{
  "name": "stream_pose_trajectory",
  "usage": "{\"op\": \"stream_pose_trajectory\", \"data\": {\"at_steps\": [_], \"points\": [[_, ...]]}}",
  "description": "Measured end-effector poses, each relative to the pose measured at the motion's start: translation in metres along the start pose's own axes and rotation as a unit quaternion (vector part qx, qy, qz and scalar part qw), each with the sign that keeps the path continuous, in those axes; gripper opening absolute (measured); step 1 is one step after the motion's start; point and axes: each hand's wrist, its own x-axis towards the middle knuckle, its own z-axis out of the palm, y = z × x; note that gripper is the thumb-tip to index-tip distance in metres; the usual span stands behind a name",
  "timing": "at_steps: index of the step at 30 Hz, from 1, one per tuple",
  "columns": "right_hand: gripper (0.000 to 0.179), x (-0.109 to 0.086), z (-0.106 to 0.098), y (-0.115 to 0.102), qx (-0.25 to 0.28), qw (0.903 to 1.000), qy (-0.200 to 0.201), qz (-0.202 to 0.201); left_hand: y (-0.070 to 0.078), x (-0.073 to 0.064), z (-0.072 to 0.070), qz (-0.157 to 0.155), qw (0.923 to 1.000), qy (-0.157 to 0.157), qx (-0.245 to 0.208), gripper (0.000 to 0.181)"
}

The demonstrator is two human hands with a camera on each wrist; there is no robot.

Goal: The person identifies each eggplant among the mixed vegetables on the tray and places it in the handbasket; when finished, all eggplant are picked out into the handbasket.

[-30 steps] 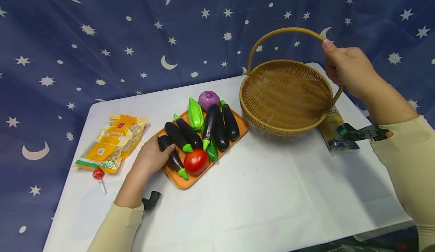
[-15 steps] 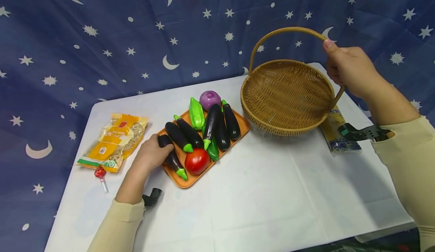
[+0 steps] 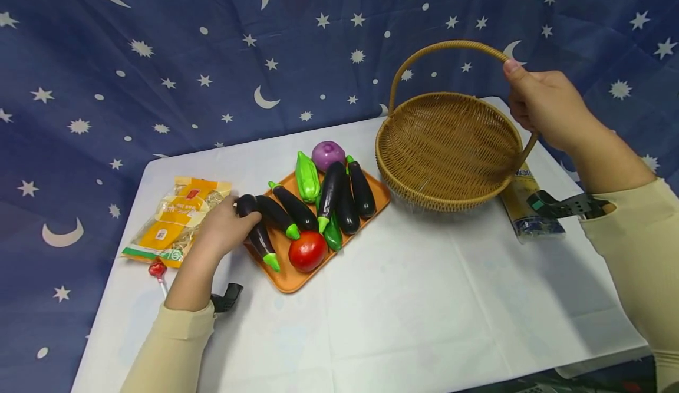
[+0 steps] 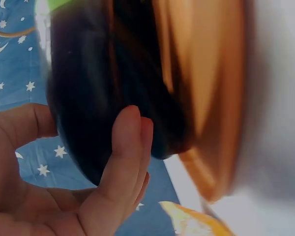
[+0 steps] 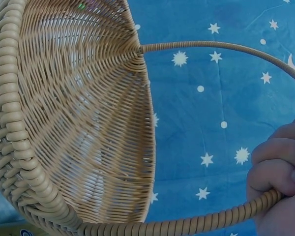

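My left hand (image 3: 227, 228) pinches a dark eggplant (image 3: 257, 237) with a green stem end, at the left end of an orange tray (image 3: 286, 281). In the left wrist view, thumb and fingers lie on both sides of that eggplant (image 4: 83, 93). On the tray are several more eggplants, a tomato (image 3: 307, 251), a green pepper (image 3: 332, 234) and a light green ridged vegetable (image 3: 306, 178); a purple onion (image 3: 327, 155) sits at its far edge. My right hand (image 3: 549, 107) grips the handle of a wicker basket (image 3: 448, 145), which is tilted toward me with nothing inside.
Left of the tray lies a yellow food bag (image 3: 177, 219), with a red lollipop (image 3: 157, 270) in front of it, partly behind my left arm. A yellow and blue packet (image 3: 530, 210) lies under the basket's right side. A starry curtain (image 3: 318, 45) hangs behind the white table (image 3: 424, 316).
My left hand has moved left and slightly back, lifting the eggplant away from the tomato. The right hand and the basket have stayed almost still.
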Motion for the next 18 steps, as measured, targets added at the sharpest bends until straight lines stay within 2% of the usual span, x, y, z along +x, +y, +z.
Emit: {"op": "stream_pose_trajectory", "data": {"at_steps": [9,14,18], "points": [[0.065,0.000,-0.001,0.001,-0.008,1.0000,-0.003,-0.004,0.030,0.002,-0.015,0.026,0.9994,0.022,0.006,0.073],[0.066,-0.001,-0.001,0.002,-0.032,0.9995,-0.002,-0.003,0.052,0.006,-0.019,0.040,0.9986,0.034,0.009,0.072],[0.067,-0.002,-0.001,0.002,-0.035,0.9994,-0.002,-0.005,0.072,0.008,-0.021,0.062,0.9970,0.045,0.014,0.069]]}}
